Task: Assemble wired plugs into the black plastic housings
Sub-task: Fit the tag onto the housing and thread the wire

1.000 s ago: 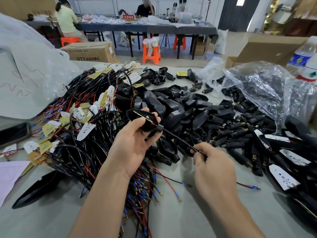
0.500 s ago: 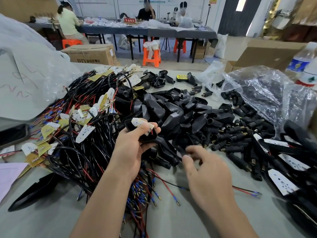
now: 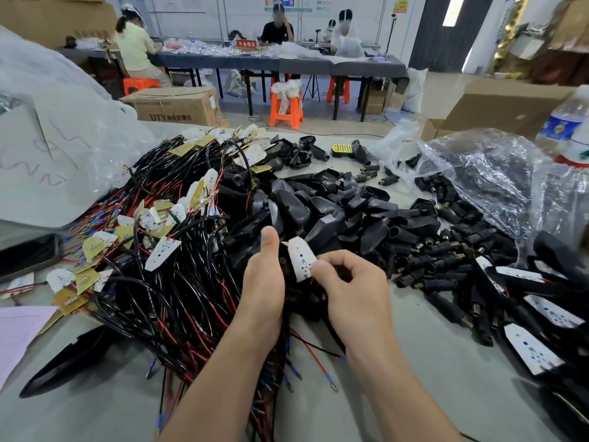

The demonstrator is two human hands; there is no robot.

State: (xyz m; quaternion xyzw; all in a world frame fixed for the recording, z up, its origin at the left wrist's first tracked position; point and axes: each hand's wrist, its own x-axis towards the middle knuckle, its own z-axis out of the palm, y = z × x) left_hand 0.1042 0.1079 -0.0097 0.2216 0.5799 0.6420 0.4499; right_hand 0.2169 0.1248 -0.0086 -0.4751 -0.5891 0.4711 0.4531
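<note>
A grey table (image 3: 430, 393) was seen spread with parts, and a large clear bag (image 3: 63, 129) was heaped at its far left. A tangle of black and red wires (image 3: 165, 282) with white and yellow boards soldered on was piled on the left half, just beside a heap of empty black housings (image 3: 344, 218) at the centre. A crumpled plastic sheet (image 3: 497, 173) was draped over more black parts at the far right, and small black plugs (image 3: 439, 263) with brass tips were scattered between the heap and that sheet. Finished pieces (image 3: 541, 311) with white faces were laid along the right edge. A water bottle (image 3: 567, 126) was stood at the far right, a dark phone (image 3: 28, 253) was lain at the left edge, and a pink paper (image 3: 19, 333) was seen below it. In the middle, above the near edge of the wire tangle, one housing (image 3: 285, 266) was gripped in the left hand (image 3: 264, 282), thumb raised along its side. A white board (image 3: 302, 258) was being pressed against that housing by the right hand (image 3: 353, 288), closed on the board's lower edge with thumb and forefinger pinched. Red and black leads (image 3: 312, 355) were hung below both hands onto the table.
</note>
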